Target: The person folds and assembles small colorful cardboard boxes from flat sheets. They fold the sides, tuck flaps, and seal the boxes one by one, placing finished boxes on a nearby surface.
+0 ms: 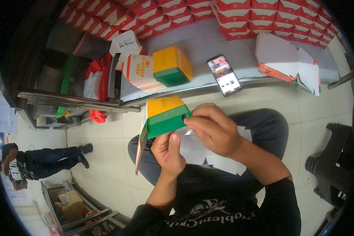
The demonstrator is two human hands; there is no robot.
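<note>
A partly folded yellow and green carton (167,122) is held up in front of me above my lap. My left hand (169,152) grips its lower edge from below, thumb upright and the other fingers curled behind. At the carton's right end, my right hand (216,128) pinches the green panel beside a dark round hole. Another flap hangs down on the carton's left side. Flat white card blanks (228,163) lie across my lap, partly hidden by my hands and arms.
On the grey shelf stand a folded yellow and green box (171,65), a stack of printed cartons (141,72), a phone (225,75) and flat blanks (285,61). Stacked red and white boxes (263,15) line the back. A dark stool (332,163) is right; a person (47,161) stands left.
</note>
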